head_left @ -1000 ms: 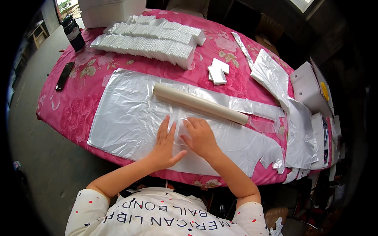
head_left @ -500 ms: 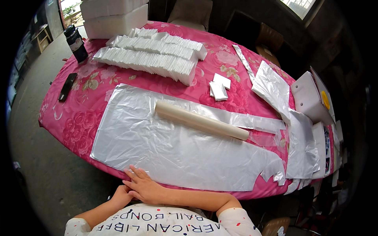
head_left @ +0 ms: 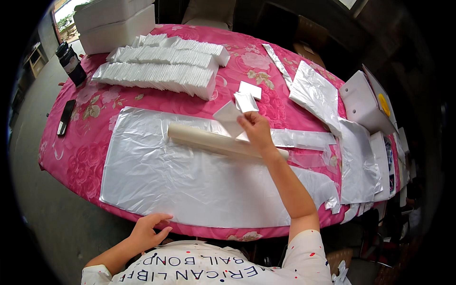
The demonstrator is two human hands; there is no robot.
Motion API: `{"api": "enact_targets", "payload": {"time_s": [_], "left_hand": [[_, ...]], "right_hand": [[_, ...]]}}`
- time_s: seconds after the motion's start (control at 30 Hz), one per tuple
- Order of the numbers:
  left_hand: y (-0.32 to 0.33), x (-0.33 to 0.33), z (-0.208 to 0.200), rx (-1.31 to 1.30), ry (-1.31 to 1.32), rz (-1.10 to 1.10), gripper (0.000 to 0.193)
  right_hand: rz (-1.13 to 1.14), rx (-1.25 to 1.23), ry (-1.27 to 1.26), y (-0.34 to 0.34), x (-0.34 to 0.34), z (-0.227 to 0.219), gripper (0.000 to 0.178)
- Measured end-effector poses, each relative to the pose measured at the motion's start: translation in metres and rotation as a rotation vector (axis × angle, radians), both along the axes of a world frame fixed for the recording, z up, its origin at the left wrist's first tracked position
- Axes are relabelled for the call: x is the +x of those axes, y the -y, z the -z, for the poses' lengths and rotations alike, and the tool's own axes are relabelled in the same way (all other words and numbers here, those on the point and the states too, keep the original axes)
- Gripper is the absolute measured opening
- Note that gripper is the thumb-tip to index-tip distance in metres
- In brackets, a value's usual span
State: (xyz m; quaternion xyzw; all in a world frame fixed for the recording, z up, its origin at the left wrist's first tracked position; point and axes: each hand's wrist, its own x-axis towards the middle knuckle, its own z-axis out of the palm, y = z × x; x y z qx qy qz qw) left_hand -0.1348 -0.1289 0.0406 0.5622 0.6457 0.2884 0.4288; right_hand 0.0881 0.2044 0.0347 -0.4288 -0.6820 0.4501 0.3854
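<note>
My right hand (head_left: 256, 128) pinches a thin, flat white square (head_left: 227, 117) by its edge, above the far side of the plastic sheet. Just beyond lie two small folded white packets (head_left: 251, 90), partly overlapping. Under my right forearm a long beige tube (head_left: 204, 137) rests on a wide, shiny, whitish plastic sheet (head_left: 142, 171), which is spread in front of me. At the table's near edge my left hand (head_left: 149, 231) is open, thumb and fingers apart, holding nothing beside the sheet's edge.
Rows of tightly packed white folded packets (head_left: 156, 73) stand at the back left, before white foam boxes (head_left: 116, 23). A dark bottle (head_left: 71, 64) and a black phone (head_left: 66, 117) are at the left. More plastic sheeting (head_left: 313, 90) and a white foam box (head_left: 363, 104) lie right.
My right hand has left my left hand at the near edge and reached across the sheet, now holding a white square. My left hand has opened. The view has shifted slightly.
</note>
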Motion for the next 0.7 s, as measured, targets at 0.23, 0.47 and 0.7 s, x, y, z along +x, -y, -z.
{"api": "enact_targets", "payload": {"time_s": [0.23, 0.47, 0.7], "left_hand": [[-0.002, 0.003, -0.001, -0.029, 0.058, -0.001, 0.034], [0.007, -0.001, 0.006, -0.005, -0.013, -0.025, 0.034], [-0.025, 0.019, 0.010, 0.178, 0.002, 0.199, 0.035]], "right_hand": [[0.391, 0.125, 0.457, -0.089, 0.016, 0.024, 0.035], [0.051, 0.402, 0.521, -0.019, 0.032, 0.006, 0.043], [-0.094, 0.236, 0.814, 0.115, 0.101, -0.012, 0.047]]}}
